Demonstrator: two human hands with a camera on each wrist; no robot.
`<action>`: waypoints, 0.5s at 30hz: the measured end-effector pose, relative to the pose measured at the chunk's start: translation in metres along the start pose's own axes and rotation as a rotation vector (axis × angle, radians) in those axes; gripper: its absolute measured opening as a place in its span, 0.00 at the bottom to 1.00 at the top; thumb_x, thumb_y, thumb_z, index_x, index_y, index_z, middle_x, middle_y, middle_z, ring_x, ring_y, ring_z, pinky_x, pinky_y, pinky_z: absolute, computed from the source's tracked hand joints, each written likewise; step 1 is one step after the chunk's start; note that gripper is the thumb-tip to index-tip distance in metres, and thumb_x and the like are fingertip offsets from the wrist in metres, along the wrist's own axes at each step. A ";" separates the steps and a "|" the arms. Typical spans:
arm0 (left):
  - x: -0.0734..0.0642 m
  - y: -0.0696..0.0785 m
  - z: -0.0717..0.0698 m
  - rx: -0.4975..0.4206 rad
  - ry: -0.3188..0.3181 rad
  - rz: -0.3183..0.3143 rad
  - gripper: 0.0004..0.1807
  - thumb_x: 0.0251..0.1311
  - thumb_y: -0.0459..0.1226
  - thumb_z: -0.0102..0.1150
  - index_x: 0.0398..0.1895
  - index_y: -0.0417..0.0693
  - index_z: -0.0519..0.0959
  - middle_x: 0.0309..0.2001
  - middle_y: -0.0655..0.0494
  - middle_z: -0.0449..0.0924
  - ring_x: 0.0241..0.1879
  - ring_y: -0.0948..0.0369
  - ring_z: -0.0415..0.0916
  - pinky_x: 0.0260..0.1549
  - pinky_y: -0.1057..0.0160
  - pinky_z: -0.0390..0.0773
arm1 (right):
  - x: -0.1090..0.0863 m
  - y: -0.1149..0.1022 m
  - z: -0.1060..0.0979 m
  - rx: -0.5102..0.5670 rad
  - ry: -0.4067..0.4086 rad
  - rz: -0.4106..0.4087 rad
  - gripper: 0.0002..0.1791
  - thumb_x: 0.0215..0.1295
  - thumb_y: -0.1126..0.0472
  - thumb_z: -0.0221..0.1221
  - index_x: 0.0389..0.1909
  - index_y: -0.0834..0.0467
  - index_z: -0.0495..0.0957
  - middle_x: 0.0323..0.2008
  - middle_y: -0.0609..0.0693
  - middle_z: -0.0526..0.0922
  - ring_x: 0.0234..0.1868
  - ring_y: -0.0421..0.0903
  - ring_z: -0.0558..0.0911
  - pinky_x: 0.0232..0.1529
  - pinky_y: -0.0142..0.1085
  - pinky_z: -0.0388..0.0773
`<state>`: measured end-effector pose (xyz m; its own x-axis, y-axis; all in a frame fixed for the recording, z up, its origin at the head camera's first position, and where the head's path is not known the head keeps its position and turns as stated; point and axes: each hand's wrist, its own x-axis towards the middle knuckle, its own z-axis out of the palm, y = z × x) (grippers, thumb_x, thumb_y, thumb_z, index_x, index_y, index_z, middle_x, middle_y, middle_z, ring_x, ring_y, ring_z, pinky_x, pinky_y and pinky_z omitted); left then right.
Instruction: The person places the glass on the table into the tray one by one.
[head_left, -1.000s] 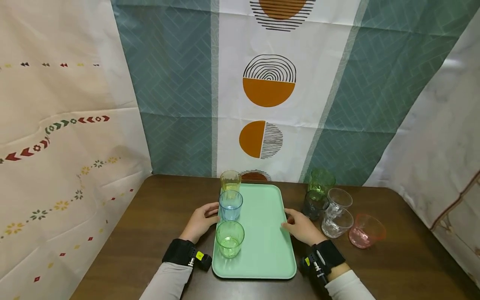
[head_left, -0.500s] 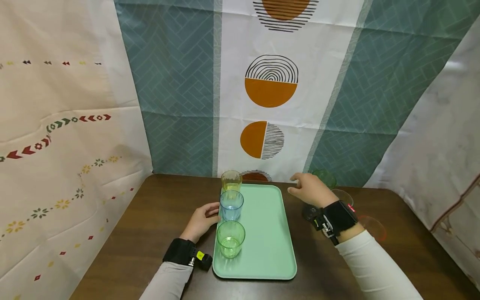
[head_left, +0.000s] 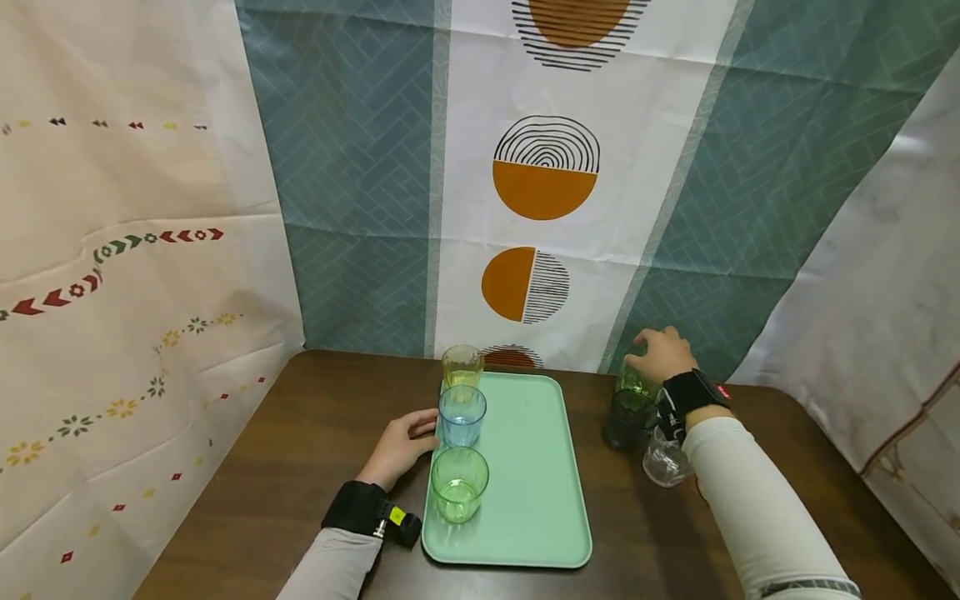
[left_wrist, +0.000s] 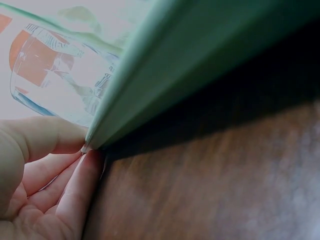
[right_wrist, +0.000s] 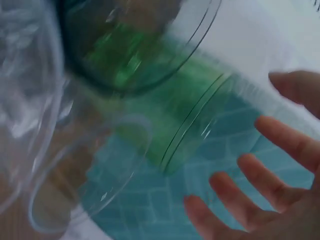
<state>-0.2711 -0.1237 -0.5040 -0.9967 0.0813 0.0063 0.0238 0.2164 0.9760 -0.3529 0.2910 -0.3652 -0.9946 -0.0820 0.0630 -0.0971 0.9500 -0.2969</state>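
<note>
A pale green tray [head_left: 532, 483] lies on the table, with a yellow glass [head_left: 462, 367], a blue glass [head_left: 462, 418] and a light green glass [head_left: 459, 492] lined up along its left side. My left hand [head_left: 399, 450] pinches the tray's left rim between thumb and fingers [left_wrist: 80, 187], close beside the blue glass. At the back right, my right hand [head_left: 663, 357] is just over a darker green glass [head_left: 633, 383]. The right wrist view shows its fingers [right_wrist: 277, 140] spread and apart from that glass's rim, holding nothing.
A dark grey glass [head_left: 626, 425] stands right in front of the darker green one. Clear glasses [right_wrist: 37, 100] are close by, partly hidden under the right forearm in the head view. A patterned cloth [head_left: 525, 167] hangs behind the table [head_left: 315, 450].
My right hand has left the tray's right edge and moved back and right to the darker green glass. My left hand stays at the tray's left rim.
</note>
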 end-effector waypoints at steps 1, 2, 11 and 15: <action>0.000 0.000 0.000 0.001 0.002 0.000 0.26 0.57 0.28 0.61 0.61 0.40 0.73 0.56 0.41 0.78 0.57 0.47 0.74 0.54 0.46 0.77 | 0.002 0.004 0.000 -0.008 -0.015 0.006 0.30 0.65 0.51 0.57 0.60 0.68 0.69 0.60 0.81 0.57 0.54 0.82 0.60 0.45 0.73 0.67; 0.000 0.001 -0.001 0.000 0.003 -0.001 0.26 0.57 0.28 0.61 0.61 0.40 0.73 0.56 0.41 0.78 0.57 0.47 0.74 0.54 0.46 0.77 | 0.005 0.007 0.001 -0.017 -0.030 0.012 0.33 0.64 0.49 0.57 0.61 0.69 0.67 0.60 0.82 0.57 0.55 0.83 0.60 0.46 0.73 0.66; -0.001 0.001 0.001 0.024 -0.002 -0.008 0.26 0.57 0.29 0.62 0.61 0.41 0.73 0.55 0.41 0.78 0.56 0.48 0.74 0.53 0.47 0.78 | 0.011 0.002 0.013 -0.052 -0.145 0.048 0.42 0.64 0.46 0.55 0.68 0.71 0.55 0.62 0.84 0.56 0.56 0.86 0.57 0.52 0.74 0.62; 0.000 0.001 -0.001 0.027 0.001 0.003 0.26 0.56 0.29 0.62 0.61 0.41 0.73 0.56 0.40 0.78 0.56 0.47 0.74 0.53 0.46 0.78 | 0.014 -0.003 0.016 -0.074 -0.142 0.073 0.39 0.65 0.50 0.53 0.68 0.72 0.56 0.61 0.83 0.59 0.58 0.83 0.58 0.54 0.73 0.60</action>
<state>-0.2708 -0.1241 -0.5032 -0.9967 0.0808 0.0092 0.0286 0.2421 0.9698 -0.3671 0.2818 -0.3784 -0.9945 -0.0489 -0.0925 -0.0270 0.9741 -0.2243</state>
